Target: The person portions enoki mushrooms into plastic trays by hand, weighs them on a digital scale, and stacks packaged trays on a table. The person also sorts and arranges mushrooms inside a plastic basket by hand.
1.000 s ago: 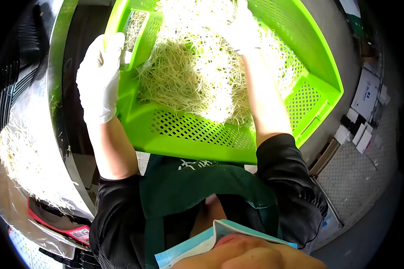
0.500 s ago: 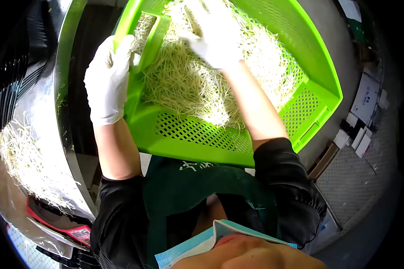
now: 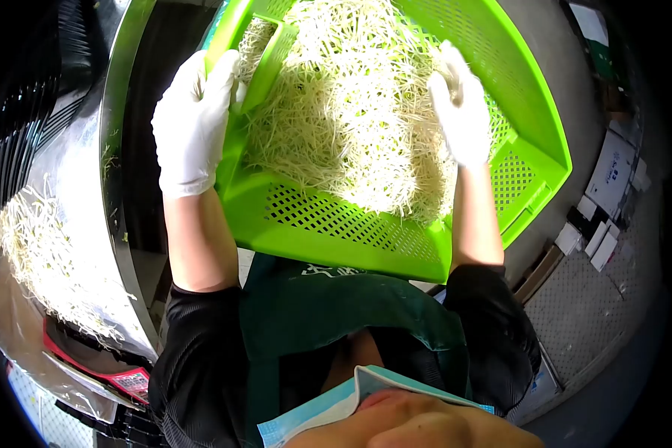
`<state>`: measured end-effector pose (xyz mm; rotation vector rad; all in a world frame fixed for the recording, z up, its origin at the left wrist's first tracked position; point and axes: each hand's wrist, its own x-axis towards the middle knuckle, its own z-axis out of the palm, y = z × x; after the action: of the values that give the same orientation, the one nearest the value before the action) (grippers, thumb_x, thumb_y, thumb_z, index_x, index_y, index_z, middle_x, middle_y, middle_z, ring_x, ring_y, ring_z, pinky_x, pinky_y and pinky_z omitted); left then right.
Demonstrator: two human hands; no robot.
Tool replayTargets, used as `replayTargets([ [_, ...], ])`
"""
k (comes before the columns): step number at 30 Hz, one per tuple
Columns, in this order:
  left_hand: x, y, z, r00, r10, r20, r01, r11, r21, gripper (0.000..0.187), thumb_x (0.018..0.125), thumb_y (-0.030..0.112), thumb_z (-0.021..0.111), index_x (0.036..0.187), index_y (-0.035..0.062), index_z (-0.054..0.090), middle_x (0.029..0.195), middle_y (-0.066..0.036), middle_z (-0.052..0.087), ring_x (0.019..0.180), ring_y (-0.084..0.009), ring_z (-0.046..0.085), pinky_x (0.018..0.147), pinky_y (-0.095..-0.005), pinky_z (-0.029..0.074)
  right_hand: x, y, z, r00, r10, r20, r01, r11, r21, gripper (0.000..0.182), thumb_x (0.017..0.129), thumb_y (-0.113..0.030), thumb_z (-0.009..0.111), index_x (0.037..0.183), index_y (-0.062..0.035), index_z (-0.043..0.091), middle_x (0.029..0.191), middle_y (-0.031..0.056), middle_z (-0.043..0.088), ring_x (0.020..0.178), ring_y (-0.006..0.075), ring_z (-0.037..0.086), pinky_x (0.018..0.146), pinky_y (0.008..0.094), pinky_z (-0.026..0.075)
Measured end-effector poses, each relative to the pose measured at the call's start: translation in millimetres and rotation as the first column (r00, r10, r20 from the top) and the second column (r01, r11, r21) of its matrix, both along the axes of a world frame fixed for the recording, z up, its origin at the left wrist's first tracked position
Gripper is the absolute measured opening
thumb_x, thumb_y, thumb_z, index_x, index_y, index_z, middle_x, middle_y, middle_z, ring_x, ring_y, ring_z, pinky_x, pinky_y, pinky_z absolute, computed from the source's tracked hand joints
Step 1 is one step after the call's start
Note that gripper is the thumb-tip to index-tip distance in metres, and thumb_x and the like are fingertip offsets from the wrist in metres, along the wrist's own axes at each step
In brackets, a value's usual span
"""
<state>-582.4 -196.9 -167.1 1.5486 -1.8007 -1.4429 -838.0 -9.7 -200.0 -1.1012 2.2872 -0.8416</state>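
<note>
A bright green plastic basket (image 3: 336,250) with perforated walls is in front of my body, tilted toward me. Bean sprouts (image 3: 351,112), pale and thin, are heaped inside it. My left hand (image 3: 194,127), in a white glove, is closed around the basket's left rim beside the handle opening. At the right side of the heap is my right hand (image 3: 461,112), also gloved in white. Its fingers are stretched out and apart from the thumb, against the edge of the sprouts near the basket's right wall; it grips nothing that I can see.
To the left is a metal table (image 3: 89,187) with loose sprouts (image 3: 52,261) on it. Stacked black plastic trays (image 3: 22,127) stand at its far left. Cardboard boxes (image 3: 608,168) lie along the floor at right.
My right hand has moved from the top middle of the heap to its right side. The sprouts sit more gathered in the middle. My left hand keeps its hold and shifts slightly right.
</note>
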Motion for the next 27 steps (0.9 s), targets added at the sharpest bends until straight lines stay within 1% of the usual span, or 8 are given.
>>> replayTargets([
  [3, -2, -2, 1, 0.997, -0.017, 0.073, 0.020, 0.999, -0.043, 0.037, 0.086, 0.041, 0.062, 0.101, 0.0080, 0.067, 0.070, 0.000, 0.064, 0.064, -0.0076, 0.054, 0.066, -0.0245, 0.044, -18, -29, -24, 0.940, -0.002, -0.341, -0.029, 0.996, -0.086, 0.055, 0.088, -0.033, 0.059, 0.136, -0.0104, 0.046, 0.138, 0.0175, 0.045, 0.128, 0.0310, 0.043, 0.106, 0.0377, 0.035],
  [5, -3, -4, 2, 0.989, -0.050, 0.138, 0.063, 0.994, -0.088, 0.039, 0.086, 0.044, 0.059, 0.101, 0.0091, 0.067, 0.072, -0.002, 0.066, 0.066, -0.0098, 0.057, 0.068, -0.0263, 0.045, 11, -41, -5, 0.954, 0.294, -0.064, -0.245, 0.881, 0.405, 0.053, 0.088, -0.036, 0.058, 0.133, -0.0094, 0.049, 0.136, 0.0180, 0.048, 0.128, 0.0324, 0.042, 0.108, 0.0362, 0.033],
  [8, -7, -2, 9, 0.990, -0.036, 0.133, 0.039, 0.999, -0.024, 0.039, 0.086, 0.044, 0.059, 0.101, 0.0090, 0.067, 0.073, -0.002, 0.066, 0.066, -0.0117, 0.057, 0.068, -0.0265, 0.045, 38, -5, 28, 0.901, 0.404, -0.158, -0.385, 0.913, 0.135, 0.052, 0.087, -0.031, 0.059, 0.133, -0.0089, 0.049, 0.136, 0.0170, 0.048, 0.127, 0.0330, 0.043, 0.109, 0.0382, 0.031],
  [12, -8, -7, 3, 0.992, -0.064, 0.113, 0.069, 0.997, -0.040, 0.039, 0.086, 0.044, 0.058, 0.100, 0.0087, 0.067, 0.074, -0.003, 0.066, 0.066, -0.0129, 0.057, 0.069, -0.0268, 0.045, -12, 104, 41, 0.932, -0.193, -0.307, 0.130, 0.969, -0.211, 0.050, 0.084, -0.014, 0.062, 0.130, -0.0006, 0.049, 0.133, 0.0181, 0.050, 0.127, 0.0294, 0.045, 0.109, 0.0416, 0.031],
  [15, -12, -9, 0, 0.978, -0.070, 0.194, 0.083, 0.995, -0.061, 0.040, 0.086, 0.044, 0.058, 0.100, 0.0078, 0.066, 0.075, -0.004, 0.067, 0.071, -0.0154, 0.061, 0.071, -0.0292, 0.046, -40, 176, 67, 0.529, -0.570, -0.629, 0.704, 0.708, -0.049, 0.069, 0.070, -0.013, 0.076, 0.129, 0.0043, 0.045, 0.122, 0.0228, 0.056, 0.113, 0.0318, 0.055, 0.100, 0.0382, 0.042],
  [17, -15, -17, -5, 0.953, -0.126, 0.275, 0.157, 0.983, -0.093, 0.043, 0.087, 0.048, 0.054, 0.101, 0.0093, 0.067, 0.079, -0.006, 0.068, 0.077, -0.0211, 0.064, 0.074, -0.0326, 0.048, -72, 256, 27, 0.308, -0.428, -0.850, 0.810, 0.587, -0.002, 0.063, 0.072, -0.031, 0.079, 0.116, 0.0035, 0.048, 0.103, 0.0186, 0.062, 0.091, 0.0264, 0.060, 0.086, 0.0363, 0.047],
  [18, -19, -19, -3, 0.935, -0.150, 0.322, 0.195, 0.975, -0.112, 0.044, 0.087, 0.049, 0.053, 0.102, 0.0098, 0.067, 0.081, -0.007, 0.069, 0.080, -0.0235, 0.065, 0.075, -0.0337, 0.048, -82, 275, 21, 0.609, -0.709, -0.357, 0.784, 0.606, 0.133, 0.065, 0.073, -0.035, 0.079, 0.116, 0.0035, 0.048, 0.099, 0.0131, 0.062, 0.088, 0.0235, 0.059, 0.084, 0.0348, 0.047],
  [27, -1, -3, 40, 0.949, -0.081, 0.304, 0.173, 0.942, -0.289, 0.043, 0.088, 0.048, 0.053, 0.102, 0.0096, 0.067, 0.084, -0.013, 0.068, 0.077, -0.0246, 0.065, 0.072, -0.0352, 0.049, -79, 298, 68, 0.419, -0.848, 0.323, 0.901, 0.434, -0.031, 0.034, 0.082, -0.031, 0.073, 0.098, -0.0019, 0.065, 0.067, 0.0001, 0.060, 0.048, 0.0061, 0.045, 0.043, 0.0234, 0.035],
])
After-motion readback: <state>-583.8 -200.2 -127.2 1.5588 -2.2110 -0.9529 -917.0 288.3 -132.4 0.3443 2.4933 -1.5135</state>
